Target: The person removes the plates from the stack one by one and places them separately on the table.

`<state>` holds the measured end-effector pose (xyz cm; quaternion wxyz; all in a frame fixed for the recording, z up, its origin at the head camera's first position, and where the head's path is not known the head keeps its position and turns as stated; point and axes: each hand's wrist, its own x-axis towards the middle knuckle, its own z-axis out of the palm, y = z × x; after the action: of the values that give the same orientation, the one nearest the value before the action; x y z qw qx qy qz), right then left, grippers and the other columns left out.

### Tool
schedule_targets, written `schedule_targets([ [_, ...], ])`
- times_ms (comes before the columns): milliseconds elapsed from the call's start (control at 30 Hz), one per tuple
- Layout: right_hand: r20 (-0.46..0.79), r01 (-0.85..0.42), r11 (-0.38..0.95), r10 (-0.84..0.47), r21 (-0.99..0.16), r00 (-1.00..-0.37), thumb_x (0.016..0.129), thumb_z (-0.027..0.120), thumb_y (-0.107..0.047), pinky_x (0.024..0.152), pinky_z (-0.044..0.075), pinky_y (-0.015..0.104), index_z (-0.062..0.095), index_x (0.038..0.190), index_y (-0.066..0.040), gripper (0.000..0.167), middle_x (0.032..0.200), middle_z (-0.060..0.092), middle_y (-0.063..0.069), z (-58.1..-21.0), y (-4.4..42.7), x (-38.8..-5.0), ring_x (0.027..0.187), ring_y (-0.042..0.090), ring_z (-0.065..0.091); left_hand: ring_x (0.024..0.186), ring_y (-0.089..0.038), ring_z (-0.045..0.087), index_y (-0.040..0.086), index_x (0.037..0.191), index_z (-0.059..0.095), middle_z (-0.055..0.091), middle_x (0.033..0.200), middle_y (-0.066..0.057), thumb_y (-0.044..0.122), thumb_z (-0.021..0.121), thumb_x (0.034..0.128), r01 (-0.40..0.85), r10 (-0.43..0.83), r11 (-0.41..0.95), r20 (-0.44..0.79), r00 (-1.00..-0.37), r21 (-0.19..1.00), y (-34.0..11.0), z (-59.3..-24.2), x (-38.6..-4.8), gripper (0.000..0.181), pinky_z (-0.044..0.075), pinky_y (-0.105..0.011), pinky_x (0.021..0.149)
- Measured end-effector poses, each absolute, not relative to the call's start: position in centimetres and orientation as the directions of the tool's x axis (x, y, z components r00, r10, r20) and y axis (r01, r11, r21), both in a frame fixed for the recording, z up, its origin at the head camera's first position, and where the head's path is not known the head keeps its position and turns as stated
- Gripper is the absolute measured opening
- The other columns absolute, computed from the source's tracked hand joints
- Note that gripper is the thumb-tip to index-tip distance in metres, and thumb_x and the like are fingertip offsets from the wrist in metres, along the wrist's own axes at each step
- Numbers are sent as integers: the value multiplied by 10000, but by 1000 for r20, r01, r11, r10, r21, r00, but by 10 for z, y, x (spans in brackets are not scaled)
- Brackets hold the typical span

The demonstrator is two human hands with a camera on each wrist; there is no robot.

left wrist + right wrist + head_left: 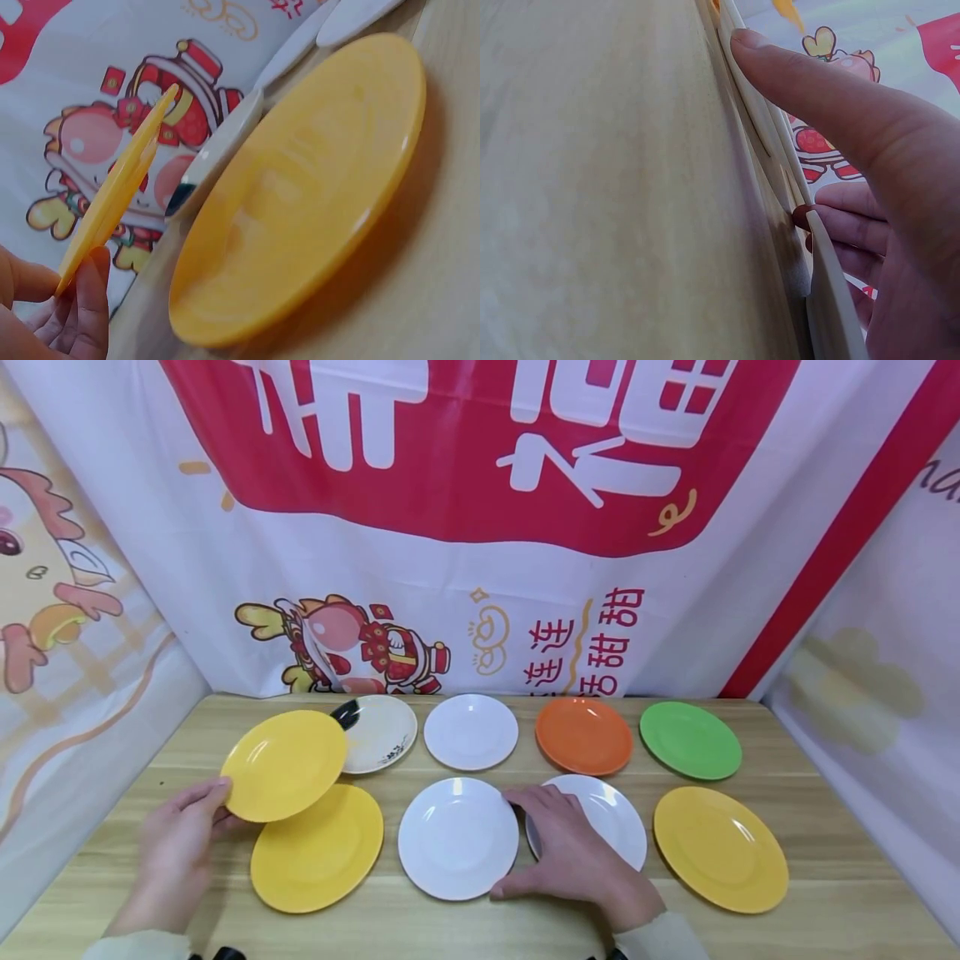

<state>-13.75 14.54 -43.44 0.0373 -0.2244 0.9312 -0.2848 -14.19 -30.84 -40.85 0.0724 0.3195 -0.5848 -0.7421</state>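
Observation:
In the head view my left hand (174, 843) holds a yellow plate (285, 766) by its left rim, thumb on top and fingers underneath. The left wrist view shows this plate (120, 187) nearly edge-on, raised off the table. Below it another yellow plate (317, 852) lies flat. My right hand (564, 852) is spread at the right rim of a white plate (458, 839), thumb near its front and fingertips near its back. Partly under that hand, a second white plate (611, 814) lies on the table.
Along the back of the wooden table (360, 935) lie a cream plate with a black patch (378, 735), a white plate (471, 732), an orange plate (583, 735) and a green plate (690, 739). Another yellow plate (720, 849) lies front right. Printed cloth (450, 610) hangs behind.

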Motion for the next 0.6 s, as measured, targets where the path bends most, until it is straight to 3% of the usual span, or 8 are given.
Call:
schedule_targets([
  [267,42,-383,739,-435,-554,-900,592,967,-722,1223,366,570,572,1514,-158,1151,1460,639,9,-433,145,-138,1411,239,523,706,4,692,297,776,709,677,770,170,176,700,1045,-271,-588,-327,-420,-691,905,-334,-415,-138,295,633,-186,669],
  [600,30,-371,746,-428,-553,-903,595,980,-689,1249,355,550,560,1526,-180,1140,1484,624,-8,-433,145,-137,1430,228,509,625,4,687,304,685,724,652,739,181,150,697,1038,-248,-628,-366,-434,-646,897,-356,-422,-132,386,623,-176,619],
])
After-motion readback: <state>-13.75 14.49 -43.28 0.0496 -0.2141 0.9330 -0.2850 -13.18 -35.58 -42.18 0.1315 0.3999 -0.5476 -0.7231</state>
